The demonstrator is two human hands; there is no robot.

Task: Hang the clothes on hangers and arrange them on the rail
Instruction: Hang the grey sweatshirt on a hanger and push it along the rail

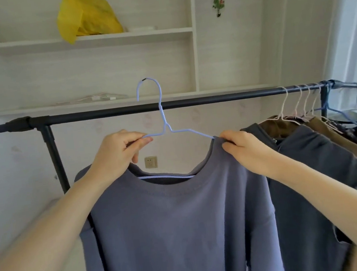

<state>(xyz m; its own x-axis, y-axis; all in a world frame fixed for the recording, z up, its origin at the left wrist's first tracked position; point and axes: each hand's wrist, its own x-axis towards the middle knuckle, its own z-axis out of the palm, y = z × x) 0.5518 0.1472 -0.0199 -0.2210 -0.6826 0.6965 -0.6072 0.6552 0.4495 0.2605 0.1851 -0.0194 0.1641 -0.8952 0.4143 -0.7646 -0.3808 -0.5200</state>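
Blue-grey sweatshirt (179, 220) held up on a light blue hanger (164, 123), its hook in front of the black rail (147, 107).
Left hand (117, 154) pinches the hanger's arm; right hand (244, 147) grips the collar over the hanger; hung clothes (310, 153) crowd just beyond the right fingers.

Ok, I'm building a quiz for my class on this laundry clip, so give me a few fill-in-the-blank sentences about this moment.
1. The hanger inside the sweater is light ____ in colour.
2. The left hand pinches the hanger's ____ shoulder.
3. The hanger's hook is not yet over the black ____.
4. On the shelf above sits a ____ plastic bag.

Missing words: blue; left; rail; yellow
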